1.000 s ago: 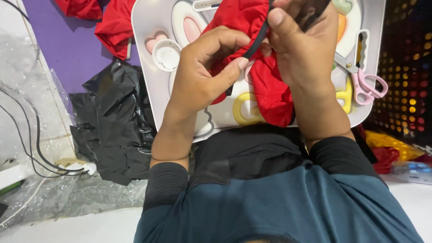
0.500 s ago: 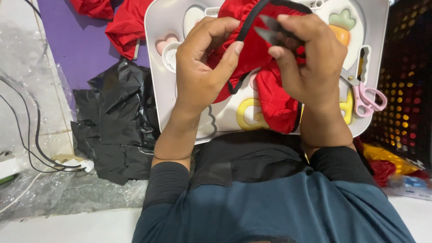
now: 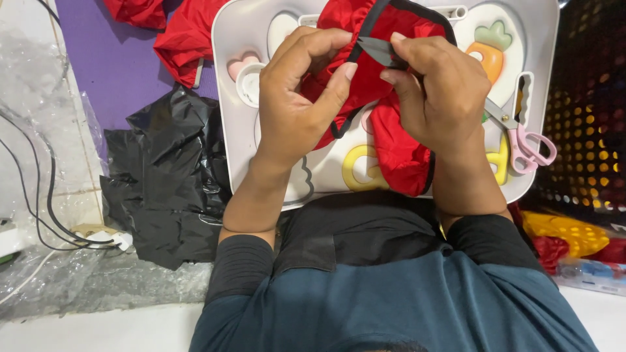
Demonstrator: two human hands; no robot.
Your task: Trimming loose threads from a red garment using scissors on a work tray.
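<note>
The right hand [image 3: 433, 98] has its grip pinched shut on a small dark snipper [image 3: 379, 51], blades pointing toward ten o'clock at the black trim [image 3: 365, 29] of a red garment [image 3: 391, 140]; whether the blades are parted or closed cannot be told, since the fingers cover the pivot. The left hand [image 3: 297, 98] has its grip clamped on the same garment, thumb pressing a fold of red cloth taut just at nine o'clock of the blade tips. The garment is bunched between both hands and hangs down onto a white tray [image 3: 228, 117], its lower end lying at six o'clock of the right hand. As a judgement, the trimming along the black edge looks to be in hand rather than finished: the blade sits at the trim near the top of the piece, no cut ends show, and how much of the edge has been gone over cannot be told. Counting outward: two hands, one snipper, one red garment in the grip. On the tray at three o'clock lies one pair of pink scissors [image 3: 525, 140], and near nine o'clock one small white cup [image 3: 249, 83]. Beyond the tray at ten o'clock lie two more red pieces [image 3: 186, 42] on one purple mat [image 3: 111, 72]. At eight o'clock sits one heap of black plastic [image 3: 163, 189], and at nine o'clock, near the frame edge, black cables [image 3: 39, 215]
</note>
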